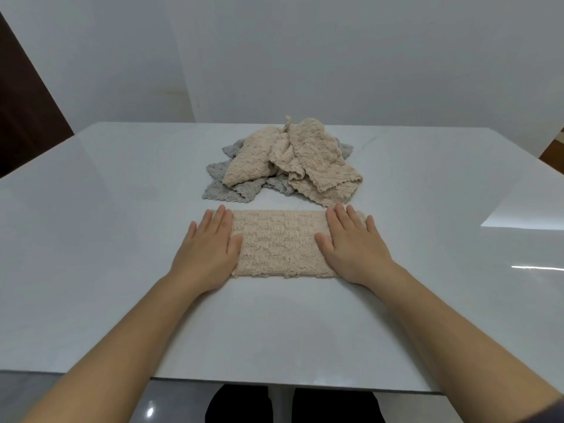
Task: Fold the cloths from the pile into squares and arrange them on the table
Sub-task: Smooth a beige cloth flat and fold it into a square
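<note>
A beige terry cloth (279, 242) lies flat on the white table (91, 239) as a long rectangle, spanning the gap between the two hands. The left hand (207, 248) rests palm down at the cloth's left end with its fingers straight and together, gripping nothing. Its thumb and inner fingers lie on the fabric and its outer fingers on the bare tabletop. The right hand (354, 248) mirrors it at the right end, flat and extended, with its thumb pressing on the fabric. Both short ends of the cloth are hidden under the hands, so their edges cannot be checked. The near long edge looks doubled, so the cloth is probably folded once, though the layers are hard to count.

Just beyond the fingertips sits the pile (283, 163), loose and crumpled. Its beige cloths (308, 154) lie on top, and the nearest scalloped corner reaches almost to the right fingertips. Grey cloths (225, 190) show only as edges poking out from under the pile, mostly on its left side, and the number of pieces is unclear.

Both forearms run off the bottom of the frame. Below the table's near edge, dark legs (241, 404) are partly visible.
</note>
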